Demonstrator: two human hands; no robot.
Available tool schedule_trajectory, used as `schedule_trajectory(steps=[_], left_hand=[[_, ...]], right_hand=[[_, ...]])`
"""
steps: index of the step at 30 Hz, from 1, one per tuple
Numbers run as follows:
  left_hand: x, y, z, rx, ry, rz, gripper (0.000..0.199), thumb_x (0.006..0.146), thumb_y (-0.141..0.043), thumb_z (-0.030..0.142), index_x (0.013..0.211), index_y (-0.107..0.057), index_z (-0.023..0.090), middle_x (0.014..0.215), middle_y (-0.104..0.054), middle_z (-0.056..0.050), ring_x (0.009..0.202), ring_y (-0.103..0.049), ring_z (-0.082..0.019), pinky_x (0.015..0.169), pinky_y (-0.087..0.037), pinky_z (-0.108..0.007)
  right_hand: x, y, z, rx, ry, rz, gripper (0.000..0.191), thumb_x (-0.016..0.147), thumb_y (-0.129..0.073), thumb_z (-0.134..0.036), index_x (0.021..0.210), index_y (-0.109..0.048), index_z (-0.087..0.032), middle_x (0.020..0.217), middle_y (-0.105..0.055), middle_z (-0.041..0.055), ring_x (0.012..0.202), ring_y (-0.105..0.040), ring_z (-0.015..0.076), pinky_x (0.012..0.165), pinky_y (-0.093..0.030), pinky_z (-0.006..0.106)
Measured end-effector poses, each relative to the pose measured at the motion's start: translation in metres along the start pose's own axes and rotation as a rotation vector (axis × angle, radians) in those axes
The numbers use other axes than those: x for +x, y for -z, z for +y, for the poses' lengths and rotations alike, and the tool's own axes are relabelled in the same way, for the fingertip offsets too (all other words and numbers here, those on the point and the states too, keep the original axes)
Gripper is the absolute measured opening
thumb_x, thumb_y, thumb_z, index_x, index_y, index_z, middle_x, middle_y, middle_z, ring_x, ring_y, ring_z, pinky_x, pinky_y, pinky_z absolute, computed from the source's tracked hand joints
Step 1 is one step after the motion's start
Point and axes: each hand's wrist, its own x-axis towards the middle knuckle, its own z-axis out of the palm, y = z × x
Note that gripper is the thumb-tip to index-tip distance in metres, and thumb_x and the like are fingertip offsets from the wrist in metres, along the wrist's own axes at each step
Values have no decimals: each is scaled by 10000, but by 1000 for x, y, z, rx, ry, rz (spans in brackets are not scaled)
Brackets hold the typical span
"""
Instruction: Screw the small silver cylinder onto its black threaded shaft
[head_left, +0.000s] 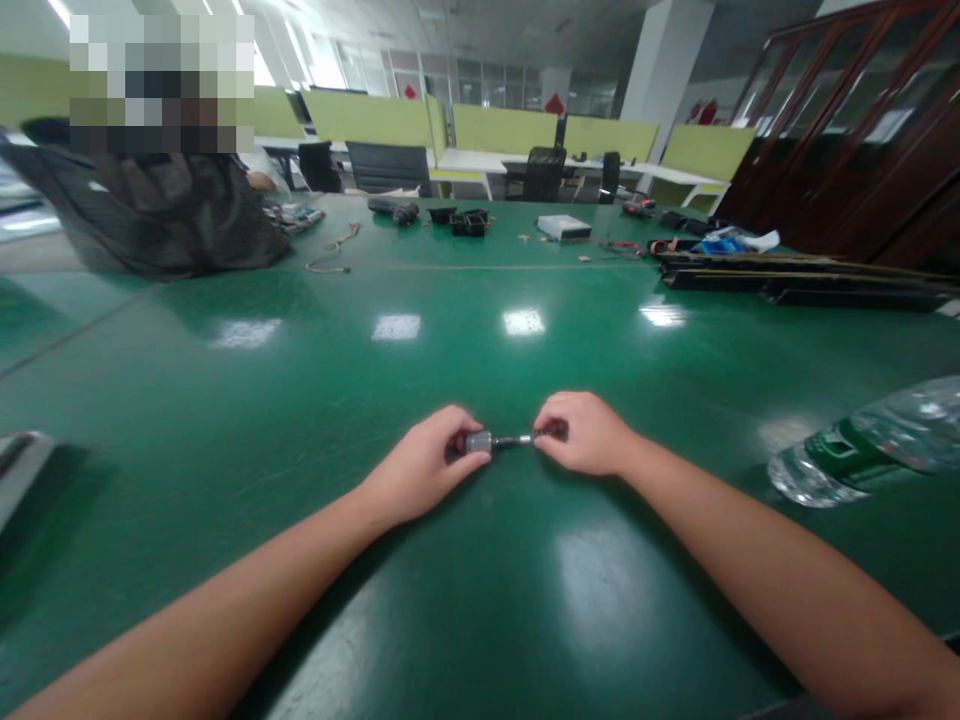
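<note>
Just above the green table, my left hand (431, 455) is closed on the grey, cylindrical handle of what looks like a small screwdriver (478, 441). Its thin dark shaft points right and ends in a silver section. My right hand (583, 432) pinches that far end between thumb and fingertips. A small dark piece shows partly inside the right-hand grip; what it is cannot be made out. The two hands are a short way apart, with the shaft bridging them roughly level.
A clear water bottle (862, 445) lies on its side at the right. A grey-edged object (22, 465) is at the left edge. Farther back are a dark bag (180, 215), a white box (564, 228), black parts (469, 222) and long dark strips (795, 278). A person's blurred head is behind the bag.
</note>
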Motion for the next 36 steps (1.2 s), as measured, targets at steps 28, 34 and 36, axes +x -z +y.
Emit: schedule_trajectory(steps=[28, 34, 36], left_hand=[[-1, 1, -2, -80, -113, -54, 180, 890, -656, 345, 992, -644, 197, 941, -665, -35, 835, -631, -187, 766, -509, -304], [-1, 1, -3, -85, -139, -61, 180, 880, -653, 340, 989, -634, 198, 979, -664, -49, 866, -628, -196, 793, -518, -321], [-1, 1, -2, -79, -139, -56, 178, 882, -651, 340, 986, -632, 198, 980, -663, -48, 869, -629, -197, 795, -517, -321]], right_hand=[[1, -17, -14, 96, 200, -40, 137, 869, -682, -207, 989, -744, -186, 899, -729, 51, 868, -624, 183, 808, -485, 304], [-1, -18, -19, 93, 203, -49, 152, 867, -668, -191, 1002, -737, -189, 940, -734, 55, 911, -626, 192, 845, -487, 319], [0, -18, -22, 93, 203, -47, 163, 865, -673, -199, 1016, -735, -187, 959, -737, 59, 925, -628, 196, 856, -488, 323]])
